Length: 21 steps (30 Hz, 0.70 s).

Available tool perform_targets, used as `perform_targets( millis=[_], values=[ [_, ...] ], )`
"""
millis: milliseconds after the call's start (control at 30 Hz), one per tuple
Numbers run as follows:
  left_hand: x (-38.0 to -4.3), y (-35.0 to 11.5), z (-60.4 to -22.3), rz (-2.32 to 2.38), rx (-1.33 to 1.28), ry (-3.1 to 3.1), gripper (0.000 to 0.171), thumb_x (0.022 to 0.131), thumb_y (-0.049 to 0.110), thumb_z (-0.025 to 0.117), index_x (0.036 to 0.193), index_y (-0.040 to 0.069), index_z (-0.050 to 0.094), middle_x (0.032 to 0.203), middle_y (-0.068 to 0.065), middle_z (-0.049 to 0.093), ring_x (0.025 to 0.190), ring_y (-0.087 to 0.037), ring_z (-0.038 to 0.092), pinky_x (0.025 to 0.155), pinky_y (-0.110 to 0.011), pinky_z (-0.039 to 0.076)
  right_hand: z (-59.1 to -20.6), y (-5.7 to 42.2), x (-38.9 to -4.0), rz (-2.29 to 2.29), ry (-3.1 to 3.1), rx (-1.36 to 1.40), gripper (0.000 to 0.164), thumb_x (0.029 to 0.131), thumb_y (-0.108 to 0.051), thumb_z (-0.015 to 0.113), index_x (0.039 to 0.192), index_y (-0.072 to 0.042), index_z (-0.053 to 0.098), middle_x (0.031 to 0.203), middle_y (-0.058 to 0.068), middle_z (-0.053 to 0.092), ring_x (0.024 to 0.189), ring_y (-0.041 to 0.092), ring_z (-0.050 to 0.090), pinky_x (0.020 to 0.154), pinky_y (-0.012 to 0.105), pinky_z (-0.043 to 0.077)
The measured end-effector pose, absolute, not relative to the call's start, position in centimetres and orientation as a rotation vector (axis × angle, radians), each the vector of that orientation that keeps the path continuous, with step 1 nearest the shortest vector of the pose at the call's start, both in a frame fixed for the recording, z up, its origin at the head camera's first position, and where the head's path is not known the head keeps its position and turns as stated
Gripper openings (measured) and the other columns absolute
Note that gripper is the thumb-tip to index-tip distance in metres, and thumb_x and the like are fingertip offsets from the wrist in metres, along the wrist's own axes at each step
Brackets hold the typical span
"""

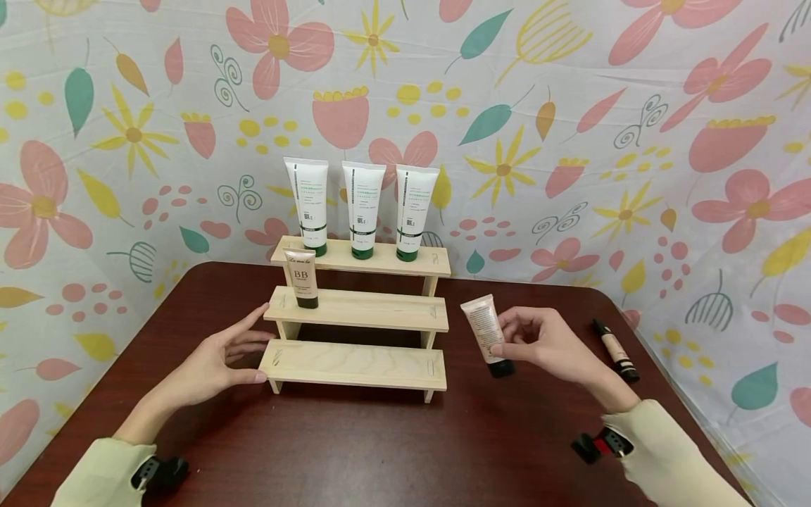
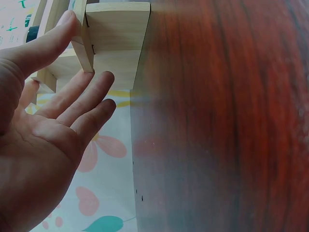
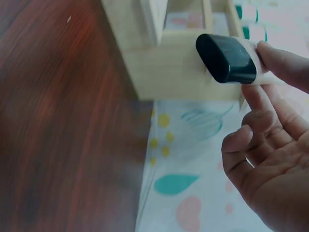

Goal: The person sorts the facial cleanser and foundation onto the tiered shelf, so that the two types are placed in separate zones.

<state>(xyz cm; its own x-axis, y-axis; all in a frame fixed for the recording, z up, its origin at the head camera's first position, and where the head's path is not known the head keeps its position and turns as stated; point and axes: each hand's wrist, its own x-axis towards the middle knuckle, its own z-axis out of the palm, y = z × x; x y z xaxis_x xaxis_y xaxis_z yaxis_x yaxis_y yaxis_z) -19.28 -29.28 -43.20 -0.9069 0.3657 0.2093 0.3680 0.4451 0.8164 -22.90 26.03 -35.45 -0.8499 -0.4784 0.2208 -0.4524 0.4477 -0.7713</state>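
Observation:
My right hand (image 1: 538, 341) pinches a beige cosmetic tube (image 1: 483, 329), tilted with its black cap down, to the right of a three-tier wooden rack (image 1: 355, 362). In the right wrist view the black cap (image 3: 227, 59) points toward the camera, thumb and fingertips behind it. Beside the rack's left end is my left hand (image 1: 209, 362), fingers extended and thumb tip at the lowest shelf. The left wrist view shows the thumb and a fingertip against the wood. A beige BB cream tube (image 1: 301, 278) stands at the left of the middle shelf.
Three white tubes with green caps, the middle one (image 1: 364, 210) among them, stand on the top shelf. A slim beige and black tube (image 1: 616, 351) lies at the right of the dark red table (image 1: 355, 451). Behind hangs a floral cloth (image 1: 570, 141).

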Motion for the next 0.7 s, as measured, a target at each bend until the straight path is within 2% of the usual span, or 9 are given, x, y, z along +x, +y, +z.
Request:
perform_targets(
  millis=[400,700],
  values=[
    [-19.3,-29.3,-43.3,-1.492,-0.668,-2.674,0.109,0.084,0.012,0.092,0.170,0.022,0.025,0.135,-0.019,0.066,0.121,-0.038,0.067,0.101,-0.037,0.052,-34.8,20.6,-22.9,-1.427,2.639,-0.872,0.024,0.085,-0.017,0.091,0.103,-0.014,0.075,0.084,0.004,0.069,0.065,0.021,0.059,0.055,0.028,0.045],
    [-19.4,-29.4,-43.4,-1.518,-0.693,-2.654,0.109,0.084,0.012,0.092,0.170,0.021,0.026,0.135,-0.019,0.066,0.121,-0.038,0.067,0.100,-0.027,0.051,-34.2,16.3,-23.3,-1.511,2.679,-0.878,0.029,0.083,-0.012,0.092,0.105,-0.011,0.074,0.083,0.002,0.069,0.064,0.021,0.057,0.056,0.028,0.044]
  ],
)
